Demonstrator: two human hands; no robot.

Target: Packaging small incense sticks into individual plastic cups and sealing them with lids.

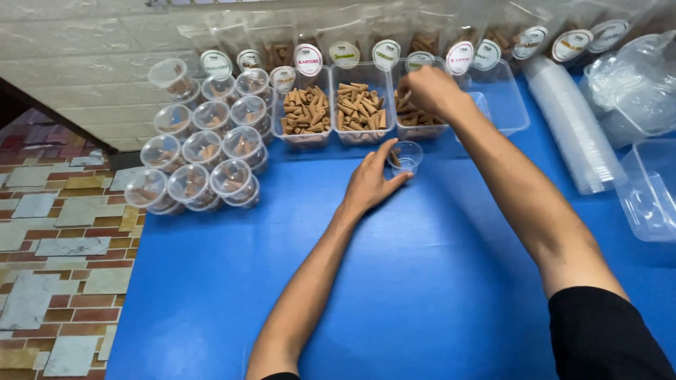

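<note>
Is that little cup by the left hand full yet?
No. The small clear cup is nearly empty: one or two brown cones inside, open top.

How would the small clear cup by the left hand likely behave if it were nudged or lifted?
The small clear cup looks thin-walled and nearly empty, so it is probably very light and would slide or tip easily on the smooth blue table. The left hand cradling its side suggests it needs steadying. Thin plastic probably flexes under a firm squeeze.
</note>
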